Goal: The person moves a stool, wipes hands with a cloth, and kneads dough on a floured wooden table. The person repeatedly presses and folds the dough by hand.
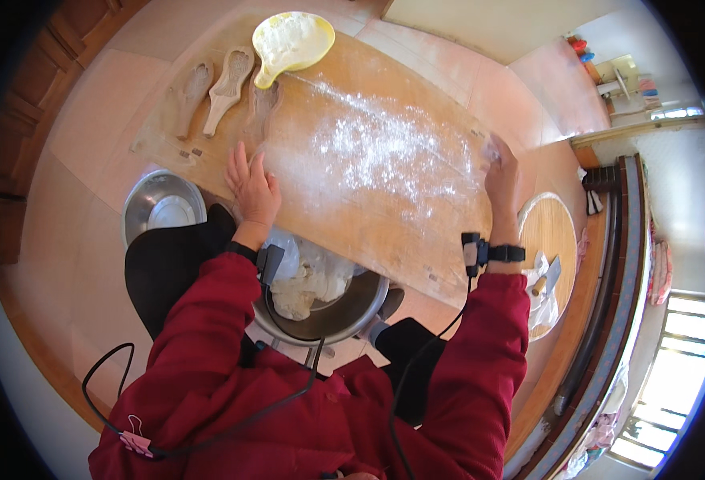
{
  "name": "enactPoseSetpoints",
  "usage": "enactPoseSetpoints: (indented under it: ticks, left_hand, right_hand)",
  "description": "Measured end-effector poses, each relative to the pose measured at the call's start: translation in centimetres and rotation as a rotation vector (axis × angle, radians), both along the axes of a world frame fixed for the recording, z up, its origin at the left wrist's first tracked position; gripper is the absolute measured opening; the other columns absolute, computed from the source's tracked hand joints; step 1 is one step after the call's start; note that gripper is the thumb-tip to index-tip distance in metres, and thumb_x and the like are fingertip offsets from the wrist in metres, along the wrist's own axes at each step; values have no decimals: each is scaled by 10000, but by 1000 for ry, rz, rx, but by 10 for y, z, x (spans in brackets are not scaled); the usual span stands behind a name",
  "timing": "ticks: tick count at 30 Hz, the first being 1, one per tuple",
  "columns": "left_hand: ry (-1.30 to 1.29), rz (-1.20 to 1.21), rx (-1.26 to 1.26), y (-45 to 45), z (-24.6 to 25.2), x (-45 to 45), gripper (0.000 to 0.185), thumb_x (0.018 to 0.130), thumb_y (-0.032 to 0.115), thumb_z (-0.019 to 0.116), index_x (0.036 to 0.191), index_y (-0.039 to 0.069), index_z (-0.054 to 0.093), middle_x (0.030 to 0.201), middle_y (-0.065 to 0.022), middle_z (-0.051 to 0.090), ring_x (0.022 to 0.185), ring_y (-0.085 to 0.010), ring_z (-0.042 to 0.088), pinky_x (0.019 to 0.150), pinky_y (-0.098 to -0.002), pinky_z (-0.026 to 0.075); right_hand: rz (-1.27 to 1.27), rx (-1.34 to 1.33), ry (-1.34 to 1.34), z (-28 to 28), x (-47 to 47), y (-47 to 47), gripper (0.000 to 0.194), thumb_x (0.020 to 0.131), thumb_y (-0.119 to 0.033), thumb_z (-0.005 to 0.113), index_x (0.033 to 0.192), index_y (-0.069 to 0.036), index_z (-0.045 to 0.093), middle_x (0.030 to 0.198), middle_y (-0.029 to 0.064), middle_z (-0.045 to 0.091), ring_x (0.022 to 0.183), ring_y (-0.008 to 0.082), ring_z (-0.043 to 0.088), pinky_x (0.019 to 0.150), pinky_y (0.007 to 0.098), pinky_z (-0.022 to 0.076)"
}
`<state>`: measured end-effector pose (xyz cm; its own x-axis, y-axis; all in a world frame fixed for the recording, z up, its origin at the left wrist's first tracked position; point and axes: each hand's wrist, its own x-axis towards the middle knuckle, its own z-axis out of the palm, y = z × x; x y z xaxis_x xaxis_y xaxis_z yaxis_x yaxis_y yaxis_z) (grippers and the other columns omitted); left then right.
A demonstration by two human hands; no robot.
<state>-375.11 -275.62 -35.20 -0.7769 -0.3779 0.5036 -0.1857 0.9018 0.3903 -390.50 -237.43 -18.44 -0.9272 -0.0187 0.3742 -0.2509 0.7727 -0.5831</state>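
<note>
Before me lies a wooden board (352, 225) with white flour (382, 144) scattered over its middle and right. My left hand (253, 189) is at the board's near left edge, fingers spread and nothing in them. At the right edge is my right hand (501, 174), its fingers curled and partly blurred; whether they grip the edge or hold flour is unclear. A yellow ladle (263, 80) full of flour rests at the far left of the board. Beside it lie three carved wooden moulds, one pale (227, 90), one browner (196, 93), one dusty (264, 111) near the ladle's handle.
Between my legs, a metal basin (382, 297) holds pale dough (310, 288) and clear plastic (285, 255), partly under the board. A steel bowl (166, 207) stands left. On the right, a round woven tray (544, 228) bears a cleaver (552, 275) and white plastic (541, 309). Cables hang from my wrists.
</note>
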Motion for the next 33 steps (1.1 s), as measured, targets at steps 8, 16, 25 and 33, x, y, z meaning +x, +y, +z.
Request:
enactPoseSetpoints:
  ticks: [8, 16, 25, 33]
  left_hand:
    - [17, -849, 89, 50, 7, 52, 156, 687, 62, 618, 841, 87, 618, 898, -106, 614, 930, -307, 590, 831, -412, 481]
    - [-624, -1343, -22, 76, -45, 119, 197, 727, 49, 585, 912, 84, 645, 937, -98, 615, 1027, -305, 566, 880, -400, 460]
    - [-784, -757, -95, 54, -99, 107, 520, 841, 171, 574, 1353, 103, 512, 1438, -119, 461, 1327, -356, 409, 1070, -474, 370]
    - [-984, -552, 188, 35, -123, 80, 553, 890, 333, 579, 1366, 65, 490, 1280, -195, 598, 1219, -398, 515, 1017, -444, 424]
  right_hand:
    - [411, 104, 93, -50, 39, 3, 160, 876, -165, 599, 880, -36, 694, 807, 224, 668, 763, 458, 627, 709, 473, 516]
    - [94, -304, -279, -84, 123, -35, 195, 861, 6, 540, 937, 24, 719, 927, 156, 728, 916, 247, 693, 780, 352, 549]
    - [393, -69, -1074, -176, 227, -60, 216, 868, -177, 621, 780, -5, 716, 790, 162, 703, 670, 281, 660, 631, 383, 543]
    - [-1, -186, -1160, -293, 290, -74, 541, 763, -428, 771, 951, 71, 682, 979, 270, 681, 975, 389, 664, 852, 433, 514]
